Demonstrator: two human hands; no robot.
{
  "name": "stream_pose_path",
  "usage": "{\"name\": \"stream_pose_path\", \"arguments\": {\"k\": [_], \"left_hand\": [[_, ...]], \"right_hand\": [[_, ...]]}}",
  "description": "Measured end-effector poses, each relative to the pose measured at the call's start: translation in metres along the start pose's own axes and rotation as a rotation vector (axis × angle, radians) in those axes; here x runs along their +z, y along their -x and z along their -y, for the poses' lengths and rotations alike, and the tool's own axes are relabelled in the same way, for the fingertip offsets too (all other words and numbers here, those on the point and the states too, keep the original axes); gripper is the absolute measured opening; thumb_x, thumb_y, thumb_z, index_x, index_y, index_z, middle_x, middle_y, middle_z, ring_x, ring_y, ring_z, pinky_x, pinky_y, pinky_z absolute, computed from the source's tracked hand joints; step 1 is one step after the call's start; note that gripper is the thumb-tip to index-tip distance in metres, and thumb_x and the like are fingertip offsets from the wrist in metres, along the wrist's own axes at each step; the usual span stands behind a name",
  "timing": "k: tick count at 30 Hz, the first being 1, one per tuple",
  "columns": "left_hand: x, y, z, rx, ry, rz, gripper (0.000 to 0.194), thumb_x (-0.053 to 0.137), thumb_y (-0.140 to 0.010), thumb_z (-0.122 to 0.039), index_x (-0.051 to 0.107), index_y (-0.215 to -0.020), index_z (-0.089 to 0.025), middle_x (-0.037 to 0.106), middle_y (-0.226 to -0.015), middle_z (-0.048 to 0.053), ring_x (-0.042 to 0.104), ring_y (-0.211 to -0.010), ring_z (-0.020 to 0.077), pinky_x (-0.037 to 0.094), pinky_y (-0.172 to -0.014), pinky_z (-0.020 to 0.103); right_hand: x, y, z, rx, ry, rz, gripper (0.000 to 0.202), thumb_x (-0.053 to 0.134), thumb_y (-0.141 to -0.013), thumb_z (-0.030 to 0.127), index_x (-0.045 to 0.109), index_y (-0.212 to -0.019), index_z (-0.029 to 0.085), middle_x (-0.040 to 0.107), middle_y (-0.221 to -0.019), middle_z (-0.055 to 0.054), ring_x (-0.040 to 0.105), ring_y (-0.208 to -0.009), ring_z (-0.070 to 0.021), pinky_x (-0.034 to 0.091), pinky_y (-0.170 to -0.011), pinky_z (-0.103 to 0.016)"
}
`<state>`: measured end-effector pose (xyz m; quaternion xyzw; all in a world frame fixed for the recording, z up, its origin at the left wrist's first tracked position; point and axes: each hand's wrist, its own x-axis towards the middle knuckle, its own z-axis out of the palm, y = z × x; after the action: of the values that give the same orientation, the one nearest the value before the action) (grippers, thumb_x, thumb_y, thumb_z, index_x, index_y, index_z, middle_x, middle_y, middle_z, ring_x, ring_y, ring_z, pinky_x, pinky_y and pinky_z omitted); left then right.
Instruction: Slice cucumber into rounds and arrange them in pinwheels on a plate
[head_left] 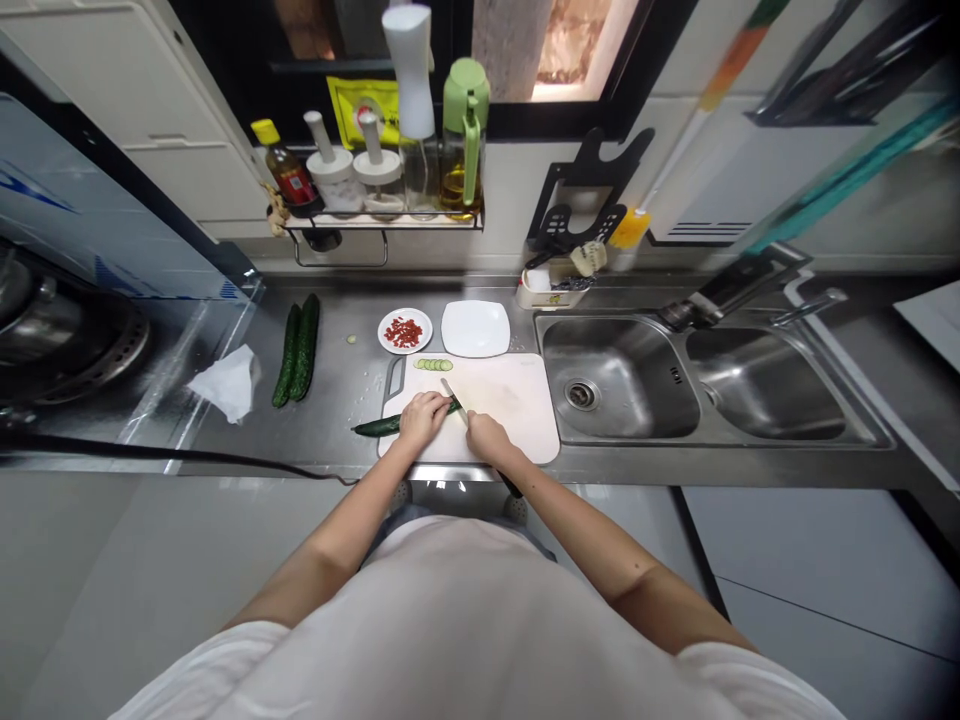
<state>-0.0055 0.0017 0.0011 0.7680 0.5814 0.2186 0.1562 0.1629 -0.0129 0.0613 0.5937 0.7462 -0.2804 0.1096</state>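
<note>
On the white cutting board (517, 400) my left hand (424, 418) presses down on a dark green cucumber (377, 427), its fingers curled over the cut end. The cucumber's other tip sticks out past the board's left side. My right hand (489, 440) is closed round the handle of a kitchen knife (453, 400). The blade lies close by my left fingertips at the cucumber's end, and the black handle end shows below my wrist. A short row of overlapping cucumber slices (433, 365) rests near the board's upper left corner.
Behind the board stand a small plate of chopped red pieces (403, 331) and a white square plate (475, 328). Two whole cucumbers (296, 350) and a crumpled white cloth or paper (227, 384) lie leftward. A double sink (619, 375) adjoins the right side. Seasoning bottles fill a wall rack (386, 222).
</note>
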Motion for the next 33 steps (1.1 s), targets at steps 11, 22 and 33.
{"name": "stream_pose_path", "arguments": {"k": [11,22,33], "left_hand": [[0.0,-0.001,0.001,-0.001,-0.001,0.006,0.026,0.047,-0.095,-0.033,0.071,-0.103,-0.025,0.067,-0.101,0.005,0.056,-0.094,0.0185,0.045,-0.083,0.031],[0.0,0.0,0.001,0.001,-0.001,-0.006,0.025,0.048,-0.095,-0.033,0.071,-0.103,-0.026,0.067,-0.102,0.005,0.057,-0.097,0.0191,0.045,-0.084,0.031],[0.003,-0.001,0.004,-0.001,0.001,-0.006,0.024,0.049,-0.095,-0.032,0.07,-0.103,-0.026,0.067,-0.102,0.005,0.056,-0.097,0.0186,0.045,-0.085,0.031]], "right_hand": [[0.0,-0.011,0.004,-0.013,-0.007,-0.008,0.033,0.038,-0.089,0.008,0.054,-0.118,0.012,0.067,-0.11,-0.016,0.064,-0.102,-0.0231,0.046,-0.079,-0.028],[0.001,-0.018,0.006,0.001,-0.028,-0.006,0.033,0.04,-0.09,0.01,0.053,-0.12,0.013,0.066,-0.111,-0.015,0.063,-0.105,-0.0226,0.046,-0.081,-0.028],[-0.003,-0.016,0.011,0.017,-0.033,-0.006,0.033,0.04,-0.09,0.008,0.053,-0.12,0.012,0.066,-0.112,-0.015,0.062,-0.107,-0.0223,0.045,-0.083,-0.028]]}}
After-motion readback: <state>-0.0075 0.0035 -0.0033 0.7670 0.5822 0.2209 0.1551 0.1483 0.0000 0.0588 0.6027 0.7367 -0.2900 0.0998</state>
